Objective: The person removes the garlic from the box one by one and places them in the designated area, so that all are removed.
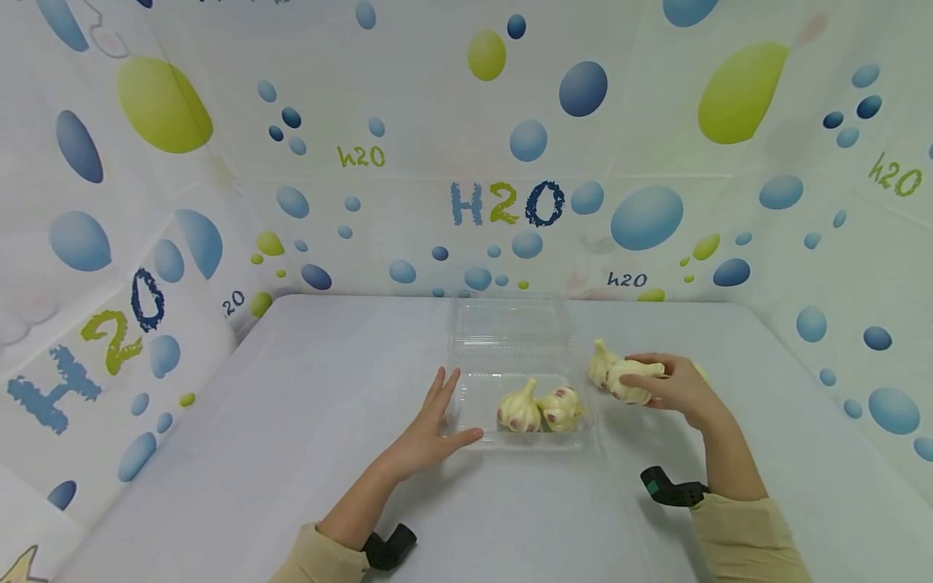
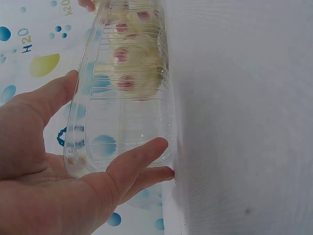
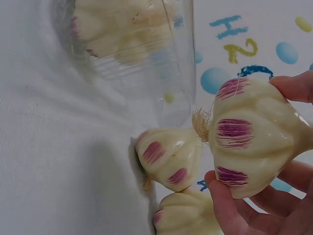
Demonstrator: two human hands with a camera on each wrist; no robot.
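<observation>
A clear plastic clamshell box lies with its lid folded back. Two garlic bulbs with purple streaks sit side by side in its right half. My left hand rests at the box's left end, fingers spread and fairly straight; in the left wrist view the thumb and fingertips lie along its rim and wall. Just right of the box, my right hand pinches another garlic bulb between thumb and fingers, its dry roots pointing toward the box in the right wrist view.
Beside the box on the white table, a loose garlic bulb lies against another bulb. A dotted backdrop rises behind the table. Both wrists wear black camera mounts.
</observation>
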